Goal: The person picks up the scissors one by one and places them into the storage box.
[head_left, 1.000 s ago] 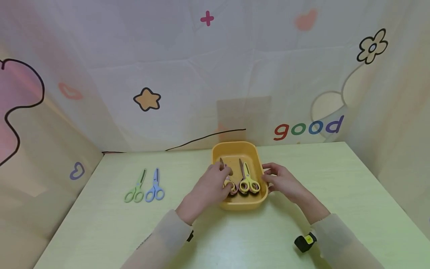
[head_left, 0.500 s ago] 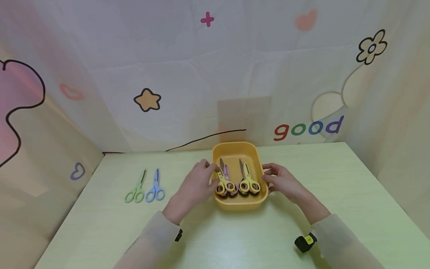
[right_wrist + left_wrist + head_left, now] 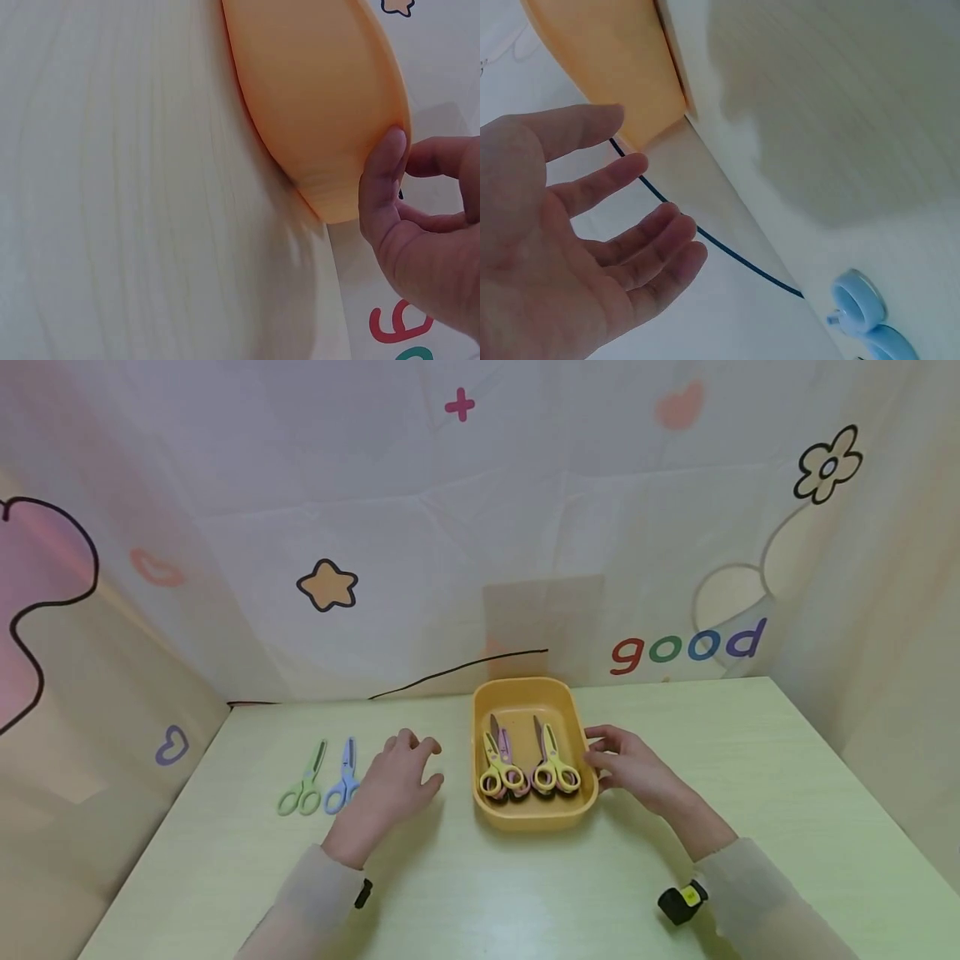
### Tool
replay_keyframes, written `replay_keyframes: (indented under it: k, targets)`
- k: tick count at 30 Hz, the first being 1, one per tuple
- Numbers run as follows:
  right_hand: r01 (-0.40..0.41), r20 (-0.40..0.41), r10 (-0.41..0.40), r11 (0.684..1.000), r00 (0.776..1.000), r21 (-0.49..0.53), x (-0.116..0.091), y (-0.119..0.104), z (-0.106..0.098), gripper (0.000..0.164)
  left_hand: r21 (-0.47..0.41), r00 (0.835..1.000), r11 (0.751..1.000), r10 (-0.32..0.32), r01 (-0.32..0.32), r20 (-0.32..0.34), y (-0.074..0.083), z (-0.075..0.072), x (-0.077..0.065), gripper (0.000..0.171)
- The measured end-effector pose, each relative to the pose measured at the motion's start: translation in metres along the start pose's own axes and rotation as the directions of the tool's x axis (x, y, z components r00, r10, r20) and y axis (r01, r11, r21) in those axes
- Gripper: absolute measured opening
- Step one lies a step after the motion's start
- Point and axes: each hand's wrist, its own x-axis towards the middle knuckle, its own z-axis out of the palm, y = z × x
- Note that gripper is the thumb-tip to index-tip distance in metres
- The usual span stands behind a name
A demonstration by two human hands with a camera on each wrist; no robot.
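An orange-yellow plastic tray [image 3: 534,821] stands on the table near the back wall. Inside it lie several scissors, among them a yellow pair [image 3: 495,763] and another yellow pair [image 3: 552,762], over pink and dark-handled ones partly hidden beneath. My right hand [image 3: 633,768] pinches the tray's right rim, thumb [image 3: 384,161] against the outer wall. Over the table left of the tray, my left hand [image 3: 390,783] is held with loosely bent, spread fingers and nothing in it. Blue scissors [image 3: 348,773] lie just beyond it, one handle loop partly covered by the hand. Green scissors [image 3: 308,779] lie left of those.
A pale wooden table [image 3: 480,893] carries everything. Behind it and at both sides hangs a printed cloth [image 3: 420,527] with a star, hearts and the word "good". A black device with a yellow label [image 3: 682,902] sits at my right cuff.
My left hand has come out of the tray and moved left toward the blue scissors, uncovering the left yellow scissors. The right hand stays at the rim.
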Motion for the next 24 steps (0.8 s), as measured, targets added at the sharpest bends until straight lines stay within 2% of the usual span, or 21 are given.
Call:
replay_keyframes:
  k: [7, 14, 18, 24]
  targets:
    - [0.005, 0.000, -0.005, 1.000, 1.000, 0.005, 0.000, 0.001, 0.000, 0.051, 0.018, 0.994, 0.998, -0.068, 0.067, 0.089, -0.012, -0.009, -0.009, 0.041]
    - [0.011, -0.001, -0.011, 1.000, 1.000, 0.012, -0.001, 0.000, 0.000, 0.051, 0.072, 0.975, 0.984, -0.172, 0.163, 0.142, -0.028, -0.015, -0.018, 0.050]
    - [0.013, -0.001, -0.013, 1.000, 1.000, 0.014, -0.002, 0.000, 0.000, 0.051, 0.136, 0.956, 0.966, -0.241, 0.220, 0.167, -0.038, -0.016, -0.021, 0.054]
    - [-0.002, -0.002, 0.002, 1.000, 1.000, 0.014, -0.001, -0.001, 0.001, 0.051, 0.202, 0.915, 0.936, -0.330, 0.287, 0.232, -0.045, -0.022, -0.025, 0.057]
